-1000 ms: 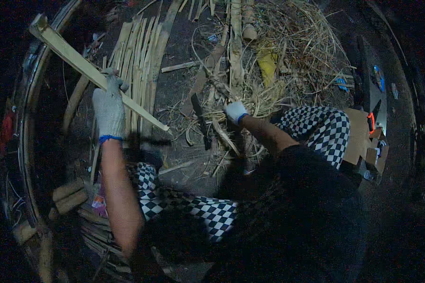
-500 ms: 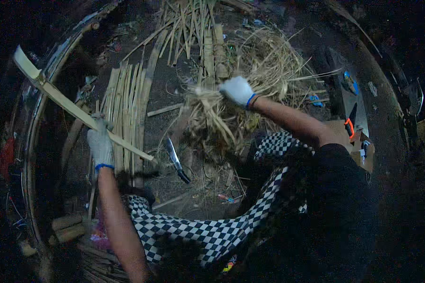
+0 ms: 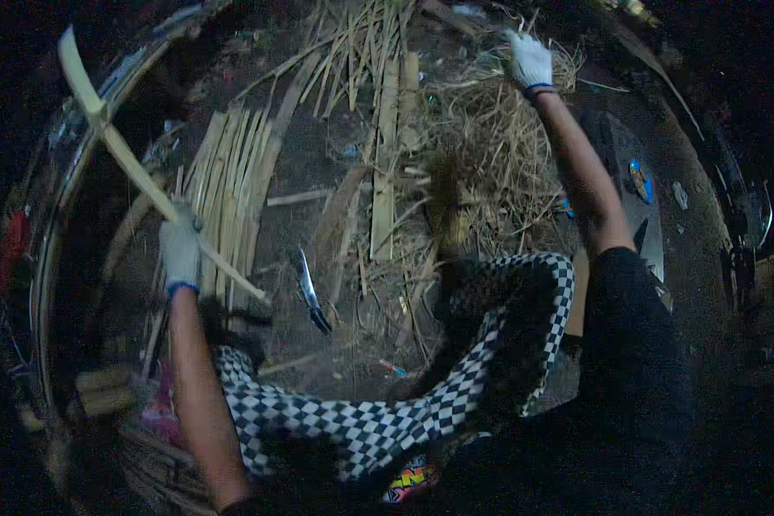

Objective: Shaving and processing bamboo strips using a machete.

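Trousers [image 3: 387, 421]: black-and-white check, nearest the viewer, knees apart around the work area.
Knife [image 3: 305, 279]: lying on the ground beyond the trousers, blade pointing away; no hand on it.
Left grip [image 3: 181, 249]: gloved, clenched around a pale split strip [image 3: 135, 168].
Strip position: held on a slant at the left, near end close beside the knife, far end curving upward past a raised node.
Strip row [image 3: 224, 198]: beyond and right of the left grip, pieces laid roughly side by side.
Shavings heap [image 3: 499, 142]: tangled, right of centre.
Right grip [image 3: 531, 62]: gloved, arm extended over the heap's far side; strands near the fingers, but whether grasped or released cannot be told.
Far strips [image 3: 353, 56]: thin, loosely crossed, at the far edge.
Progress: judged well advanced, with many strips split and much waste heaped; the held strip, node remaining, appears unfinished. Outstanding quantity cannot be determined.
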